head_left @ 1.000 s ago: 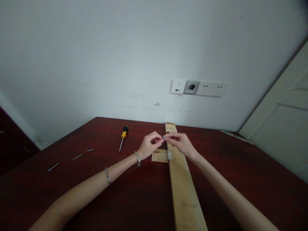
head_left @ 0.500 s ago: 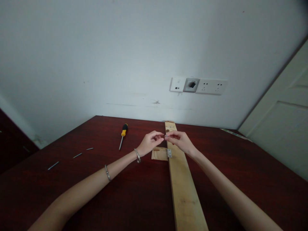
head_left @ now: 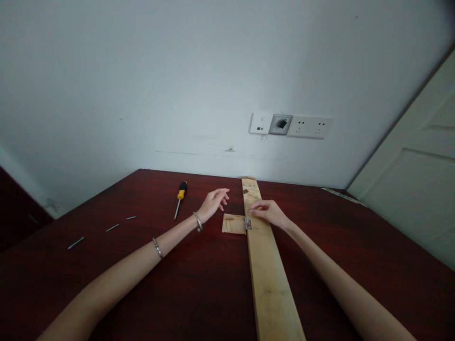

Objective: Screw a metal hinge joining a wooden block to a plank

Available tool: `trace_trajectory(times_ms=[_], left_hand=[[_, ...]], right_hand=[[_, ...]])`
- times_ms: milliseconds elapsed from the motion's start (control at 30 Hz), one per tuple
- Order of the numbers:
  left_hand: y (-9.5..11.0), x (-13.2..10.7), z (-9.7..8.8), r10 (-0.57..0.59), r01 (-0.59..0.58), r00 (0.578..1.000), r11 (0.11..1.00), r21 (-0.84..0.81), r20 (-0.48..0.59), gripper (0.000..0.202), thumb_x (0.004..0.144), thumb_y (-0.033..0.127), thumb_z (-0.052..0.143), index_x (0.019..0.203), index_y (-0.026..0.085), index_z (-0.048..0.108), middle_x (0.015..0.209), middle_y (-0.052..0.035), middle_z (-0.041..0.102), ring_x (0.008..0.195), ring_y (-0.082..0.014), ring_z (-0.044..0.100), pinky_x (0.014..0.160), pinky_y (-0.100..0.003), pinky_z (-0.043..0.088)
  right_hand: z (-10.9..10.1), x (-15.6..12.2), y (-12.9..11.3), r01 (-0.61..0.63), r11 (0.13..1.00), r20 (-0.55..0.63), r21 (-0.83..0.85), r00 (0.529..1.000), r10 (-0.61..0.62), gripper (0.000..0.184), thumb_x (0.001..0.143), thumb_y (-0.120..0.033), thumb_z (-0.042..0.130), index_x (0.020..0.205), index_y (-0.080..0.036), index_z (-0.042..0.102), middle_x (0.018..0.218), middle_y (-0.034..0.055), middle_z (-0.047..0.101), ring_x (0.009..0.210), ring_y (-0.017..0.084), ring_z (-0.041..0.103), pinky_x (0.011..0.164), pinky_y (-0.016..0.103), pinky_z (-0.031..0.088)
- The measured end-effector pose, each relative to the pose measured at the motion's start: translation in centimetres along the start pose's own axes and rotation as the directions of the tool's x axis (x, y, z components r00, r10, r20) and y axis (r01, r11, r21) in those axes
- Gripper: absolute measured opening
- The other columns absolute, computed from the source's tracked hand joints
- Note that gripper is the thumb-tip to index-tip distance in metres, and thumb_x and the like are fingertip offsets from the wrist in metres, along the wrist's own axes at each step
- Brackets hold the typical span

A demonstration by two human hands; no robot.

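Note:
A long pale wooden plank lies lengthwise on the dark red table. A small wooden block sits against its left side, joined by a small metal hinge. My right hand rests on the plank just above the hinge, its fingers pinched together; what they hold is too small to make out. My left hand hovers open to the left of the plank, fingers apart, between the block and a yellow-and-black screwdriver.
Three loose nails or screws lie on the table at the left. A white wall with a row of sockets stands behind. A pale door is at the right.
Both hands were pinched together over the plank. Now they have parted: the left moved left and opened, the right dropped onto the plank beside the hinge.

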State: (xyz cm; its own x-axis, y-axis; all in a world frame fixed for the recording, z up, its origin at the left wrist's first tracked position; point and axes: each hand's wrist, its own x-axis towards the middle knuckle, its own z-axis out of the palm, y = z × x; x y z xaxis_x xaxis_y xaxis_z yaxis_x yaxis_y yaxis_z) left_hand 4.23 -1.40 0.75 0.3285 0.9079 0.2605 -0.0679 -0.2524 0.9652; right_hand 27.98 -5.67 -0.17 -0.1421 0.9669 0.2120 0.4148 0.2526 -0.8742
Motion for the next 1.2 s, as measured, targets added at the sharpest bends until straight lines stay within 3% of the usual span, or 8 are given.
trace_trajectory(times_ms=[333,600,967,1200], left_hand=[[-0.3,-0.12,0.19,-0.004,0.003,0.999,0.999,0.037,0.038,0.045,0.084,0.048,0.054,0.106,0.009,0.063,0.082,-0.0063,0.057,0.066,-0.0119,0.053,0.045,-0.02,0.046],[-0.3,-0.31,0.26,0.053,-0.06,0.994,0.995,0.079,0.095,0.045,0.085,0.048,0.052,0.106,0.01,0.063,0.082,-0.0061,0.056,0.067,-0.0118,0.053,0.047,-0.019,0.046],[-0.57,-0.27,0.07,0.057,-0.068,0.994,0.992,0.11,0.096,0.045,0.085,0.048,0.051,0.104,0.009,0.064,0.082,-0.0061,0.056,0.067,-0.012,0.052,0.047,-0.02,0.045],[-0.51,-0.31,0.05,0.062,-0.075,0.991,0.991,0.108,0.116,0.045,0.084,0.049,0.052,0.102,0.01,0.064,0.081,-0.006,0.056,0.066,-0.0121,0.052,0.047,-0.02,0.045]], right_hand=[[-0.15,-0.11,0.9,0.008,0.999,0.102,-0.032,0.995,-0.005,0.026,0.066,-0.039,0.071,0.076,-0.015,0.073,0.07,0.0023,0.068,0.062,0.014,0.057,0.062,0.027,0.045],[-0.12,-0.21,0.38,0.03,0.999,0.14,-0.044,0.99,-0.024,0.024,0.067,-0.037,0.07,0.076,-0.015,0.073,0.07,0.0022,0.069,0.062,0.014,0.058,0.062,0.028,0.046],[-0.09,-0.17,0.35,0.108,0.991,0.179,-0.08,0.98,-0.093,0.012,0.067,-0.03,0.07,0.071,-0.018,0.071,0.074,0.0013,0.068,0.071,0.015,0.059,0.071,0.029,0.046],[-0.12,-0.22,0.06,0.08,0.995,0.191,-0.056,0.979,-0.068,0.014,0.063,-0.029,0.073,0.072,-0.018,0.072,0.074,0.0007,0.068,0.071,0.015,0.059,0.073,0.029,0.046]])
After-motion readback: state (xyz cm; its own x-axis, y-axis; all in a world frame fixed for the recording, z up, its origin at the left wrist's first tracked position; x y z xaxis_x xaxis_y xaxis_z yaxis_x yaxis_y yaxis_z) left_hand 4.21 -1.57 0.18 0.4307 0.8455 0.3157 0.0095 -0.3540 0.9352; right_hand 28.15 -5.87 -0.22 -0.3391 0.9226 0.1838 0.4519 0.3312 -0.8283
